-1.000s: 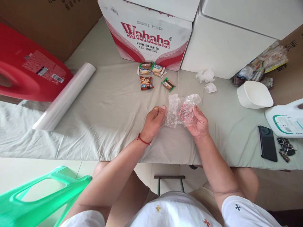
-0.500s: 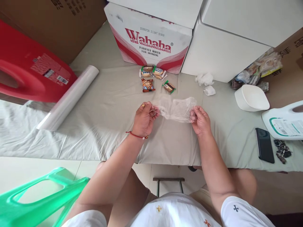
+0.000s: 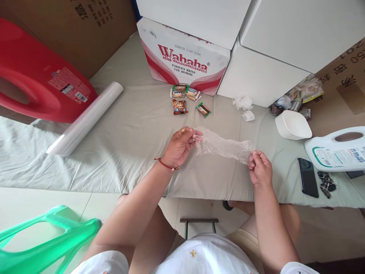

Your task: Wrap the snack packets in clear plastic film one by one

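Observation:
A thin clear plastic bag (image 3: pixel 226 144) is stretched between my two hands, slanting down to the right above the cloth. My left hand (image 3: pixel 182 146), with a red cord bracelet at the wrist, pinches its left end. The right end is pinched in my right hand (image 3: pixel 260 167). Beyond the bag lie several small wrapped snacks: a brown cookie packet (image 3: pixel 179 107), a green-edged packet (image 3: pixel 203 109) and a small cluster of packets (image 3: pixel 185 92). Crumpled clear plastic pieces (image 3: pixel 243 103) rest farther right.
At left are a red jug (image 3: pixel 45 76) and a plastic film roll (image 3: pixel 85 120). A Wahaba-style printed carton (image 3: pixel 184 57) stands behind. To the right sit a white bowl (image 3: pixel 293 125), a white jug (image 3: pixel 336 150), a phone (image 3: pixel 308 177) and keys (image 3: pixel 327 184). A green stool (image 3: pixel 57 238) stands lower left.
My right hand has moved right and down, pulling the bag longer and slanted. My left hand has shifted slightly right. The view has turned a little.

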{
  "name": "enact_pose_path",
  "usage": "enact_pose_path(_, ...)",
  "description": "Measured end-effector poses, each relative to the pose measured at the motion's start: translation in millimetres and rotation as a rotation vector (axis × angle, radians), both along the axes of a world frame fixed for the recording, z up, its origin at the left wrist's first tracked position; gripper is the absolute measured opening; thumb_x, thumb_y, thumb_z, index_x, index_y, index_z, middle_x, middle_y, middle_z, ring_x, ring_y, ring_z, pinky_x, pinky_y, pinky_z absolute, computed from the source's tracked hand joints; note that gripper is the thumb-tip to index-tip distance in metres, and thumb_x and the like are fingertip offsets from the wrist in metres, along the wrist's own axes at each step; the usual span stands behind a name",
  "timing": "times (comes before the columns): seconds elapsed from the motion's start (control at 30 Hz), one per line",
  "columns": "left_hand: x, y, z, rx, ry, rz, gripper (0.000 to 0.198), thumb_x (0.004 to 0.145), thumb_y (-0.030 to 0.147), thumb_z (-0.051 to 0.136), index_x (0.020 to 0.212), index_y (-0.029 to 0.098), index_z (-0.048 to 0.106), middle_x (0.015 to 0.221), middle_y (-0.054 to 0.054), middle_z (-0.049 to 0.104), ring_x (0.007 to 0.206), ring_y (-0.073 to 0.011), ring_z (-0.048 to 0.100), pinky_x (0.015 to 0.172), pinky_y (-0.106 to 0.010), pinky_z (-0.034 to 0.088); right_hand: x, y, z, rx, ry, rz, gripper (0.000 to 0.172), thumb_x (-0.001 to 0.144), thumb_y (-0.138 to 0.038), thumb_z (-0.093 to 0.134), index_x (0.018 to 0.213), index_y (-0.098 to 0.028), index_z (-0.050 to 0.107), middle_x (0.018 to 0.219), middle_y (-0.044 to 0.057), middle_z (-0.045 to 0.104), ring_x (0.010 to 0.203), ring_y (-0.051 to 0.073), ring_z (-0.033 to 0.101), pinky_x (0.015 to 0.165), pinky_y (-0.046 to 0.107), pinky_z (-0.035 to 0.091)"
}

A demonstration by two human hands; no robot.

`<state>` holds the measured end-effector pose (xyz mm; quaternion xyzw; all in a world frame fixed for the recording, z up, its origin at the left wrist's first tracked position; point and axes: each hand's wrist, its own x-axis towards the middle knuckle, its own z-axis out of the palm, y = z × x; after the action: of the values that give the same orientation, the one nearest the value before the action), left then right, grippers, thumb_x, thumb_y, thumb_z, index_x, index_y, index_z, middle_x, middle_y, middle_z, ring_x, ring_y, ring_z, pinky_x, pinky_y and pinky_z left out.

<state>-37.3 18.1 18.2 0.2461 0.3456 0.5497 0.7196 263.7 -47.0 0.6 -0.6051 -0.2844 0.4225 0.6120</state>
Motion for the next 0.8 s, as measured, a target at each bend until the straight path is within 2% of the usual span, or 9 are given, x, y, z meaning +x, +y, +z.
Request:
enact_pose_path(0.07,1,-3,3.6,-0.023,-0.003,-0.067,0.048,0.072,0.046,0.092,0.075,0.017,0.054,0.108,-0.009,0.077,0.083,-0.0181,0.076,0.072,-0.028,0.06,7,0,0.7,0.019,-0.026,-0.003,0.045,0.067,-0.051,0.092,0.08,-0.019,0.064,0.071,-0.005,0.057,0.051,0.004,0.038,0.047,0.018,0.029)
enact_pose_path(0.13,1,-5,5.8,-0.059,0.008,-0.102,0.051,0.074,0.049,0.091,0.078,0.019,0.049,0.12,-0.01,0.075,0.086,-0.021,0.077,0.072,-0.033,0.062,12,1,5.7,0.025,-0.187,-0.024,0.043,0.072,-0.054,0.087,0.085,-0.02,0.065,0.075,-0.004,0.058,0.055,0.007,0.043,0.051,0.021,0.035)
enact_pose_path(0.2,1,-6,6.3,-0.084,0.039,-0.118,0.053,0.076,0.052,0.089,0.082,0.02,0.047,0.126,-0.011,0.073,0.086,-0.0221,0.078,0.066,-0.032,0.062,11,0,15.3,0.068,-0.515,-0.1,0.04,0.081,-0.055,0.08,0.093,-0.02,0.067,0.085,0.0,0.063,0.067,0.012,0.053,0.061,0.027,0.046)
enact_pose_path(0.3,2,-6,4.6,-0.087,0.097,-0.127,0.055,0.075,0.056,0.088,0.085,0.021,0.047,0.128,-0.011,0.071,0.085,-0.0227,0.078,0.061,-0.03,0.061,-7,-6,33.4,0.313,-0.988,-0.145,0.027,0.094,-0.046,0.07,0.107,-0.022,0.068,0.104,0.006,0.065,0.087,0.018,0.062,0.08,0.036,0.054)
enact_pose_path(0.4,5,-7,2.0,-0.075,0.134,-0.142,0.053,0.076,0.057,0.086,0.087,0.021,0.048,0.128,-0.01,0.07,0.084,-0.0212,0.078,0.06,-0.029,0.06,-46,-10,41.9,0.564,-1.247,0.177,0.031,0.096,-0.038,0.072,0.124,-0.026,0.065,0.116,0.009,0.065,0.11,0.026,0.062,0.095,0.044,0.054)
enact_pose_path(0.47,7,-8,1.0,-0.072,0.148,-0.143,0.049,0.078,0.054,0.085,0.088,0.021,0.05,0.122,-0.01,0.072,0.083,-0.02,0.077,0.062,-0.028,0.059,-73,-8,37.0,0.606,-1.409,0.453,0.044,0.095,-0.037,0.074,0.136,-0.028,0.061,0.133,0.012,0.062,0.127,0.03,0.054,0.107,0.049,0.05)
enact_pose_path(0.53,8,-9,1.1,-0.071,0.158,-0.14,0.047,0.079,0.053,0.084,0.087,0.021,0.051,0.111,-0.009,0.075,0.083,-0.0196,0.077,0.065,-0.027,0.058,-93,-2,26.7,0.607,-1.49,0.565,0.04,0.099,-0.029,0.068,0.138,-0.028,0.062,0.139,0.012,0.061,0.129,0.03,0.051,0.109,0.048,0.048)
enact_pose_path(0.67,6,-9,4.2,-0.055,0.128,-0.129,0.048,0.083,0.062,0.077,0.087,0.021,0.053,0.104,-0.009,0.077,0.087,-0.0207,0.078,0.072,-0.028,0.058,-105,12,13.8,0.554,-1.282,0.381,0.017,0.104,-0.023,0.057,0.107,-0.028,0.073,0.104,0.006,0.071,0.102,0.023,0.06,0.092,0.04,0.052)
enact_pose_path(0.8,9,-12,4.1,-0.037,0.094,-0.038,0.046,0.082,0.06,0.077,0.095,0.022,0.055,0.113,-0.006,0.074,0.084,-0.018,0.075,0.066,-0.027,0.056,-106,18,23.1,0.247,-0.564,0.254,0.018,0.098,-0.043,0.068,0.096,-0.026,0.07,0.082,0.0,0.065,0.07,0.014,0.057,0.066,0.029,0.05)
